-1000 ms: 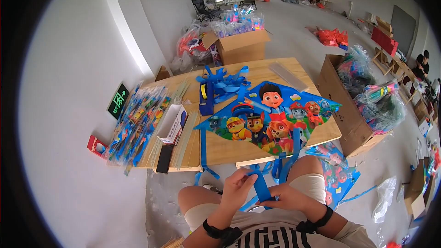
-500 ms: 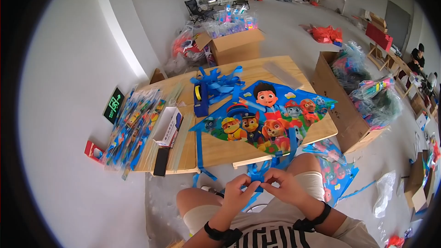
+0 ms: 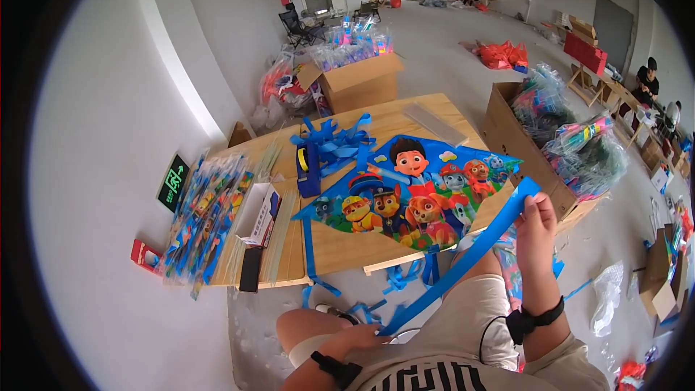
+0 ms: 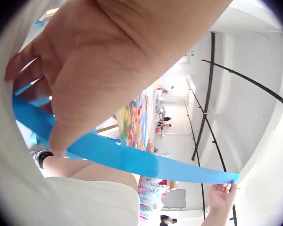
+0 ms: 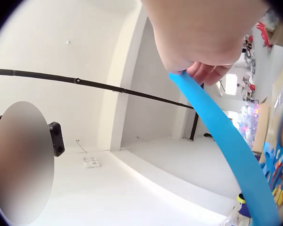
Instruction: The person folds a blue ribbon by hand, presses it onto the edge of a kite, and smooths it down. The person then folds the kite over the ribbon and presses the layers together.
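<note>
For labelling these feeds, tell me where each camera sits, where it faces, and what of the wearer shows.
Head: on the head, facing forward and down over the table; left hand, right hand and legs show.
Left wrist: worn there, looking past the left hand along the blue ribbon; both hands and a leg show.
Right wrist: worn there, facing the ceiling past the right hand; a blurred head, apparently the wearer's, shows.
Head and left wrist share the ribbon between both hands.

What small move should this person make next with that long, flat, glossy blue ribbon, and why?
Perhaps lower the right hand toward the left hand: the right pinches the raised end of the flat, glossy blue ribbon, which stretches nearly straight between both hands, so little slack seems left.
</note>
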Demonstrator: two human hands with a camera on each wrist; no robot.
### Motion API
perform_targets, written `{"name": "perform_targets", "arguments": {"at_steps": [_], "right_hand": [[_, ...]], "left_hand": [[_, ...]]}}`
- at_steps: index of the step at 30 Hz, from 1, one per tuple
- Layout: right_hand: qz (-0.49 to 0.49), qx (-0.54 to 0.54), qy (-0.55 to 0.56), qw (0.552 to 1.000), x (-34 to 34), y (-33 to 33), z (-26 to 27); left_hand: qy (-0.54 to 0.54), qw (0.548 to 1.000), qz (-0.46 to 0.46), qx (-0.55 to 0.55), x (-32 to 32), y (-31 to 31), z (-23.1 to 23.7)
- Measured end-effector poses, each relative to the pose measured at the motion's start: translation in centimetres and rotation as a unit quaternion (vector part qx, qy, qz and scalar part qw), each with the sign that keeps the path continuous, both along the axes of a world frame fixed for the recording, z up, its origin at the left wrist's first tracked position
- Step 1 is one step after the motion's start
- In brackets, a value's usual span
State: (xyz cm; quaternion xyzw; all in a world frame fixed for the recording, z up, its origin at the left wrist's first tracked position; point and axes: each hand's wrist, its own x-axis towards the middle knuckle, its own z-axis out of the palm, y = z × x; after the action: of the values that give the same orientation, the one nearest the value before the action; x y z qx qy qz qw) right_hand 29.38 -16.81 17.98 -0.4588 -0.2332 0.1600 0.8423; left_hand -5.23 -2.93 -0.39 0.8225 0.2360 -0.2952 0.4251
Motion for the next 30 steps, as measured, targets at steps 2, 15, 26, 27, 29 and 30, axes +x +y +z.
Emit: {"name": "perform_targets", "arguments": {"at_steps": [2,15,26,27,29,30], "right_hand": [[0.002,0.012,-0.020,1.000,0.6,-0.3,1.2],[0.227,-0.129,-0.133,0.956,-4.4,1.3,-6.2],[0.337,-0.231,0.008,0.913,-8.3,5.1,-7.3],[0.334,-0.228,-0.006,0.915,-8.3,5.2,-8.3],[0.323,-0.227,-0.017,0.918,-8.0,5.1,-10.2],[0.333,-0.252,0.006,0.908,-7.7,4.8,-11.1]], "left_hand": [[0.110,0.991,-0.049,0.054,0.4,1.6,-0.8],[-0.215,0.887,0.381,-0.146,-0.8,14.3,2.4],[-0.493,0.829,0.259,-0.045,9.0,3.4,10.9],[-0.481,0.835,0.265,0.017,9.5,2.7,10.4],[-0.450,0.847,0.283,-0.014,10.2,2.0,8.6],[-0.419,0.854,0.306,-0.038,10.6,1.8,7.4]]}}
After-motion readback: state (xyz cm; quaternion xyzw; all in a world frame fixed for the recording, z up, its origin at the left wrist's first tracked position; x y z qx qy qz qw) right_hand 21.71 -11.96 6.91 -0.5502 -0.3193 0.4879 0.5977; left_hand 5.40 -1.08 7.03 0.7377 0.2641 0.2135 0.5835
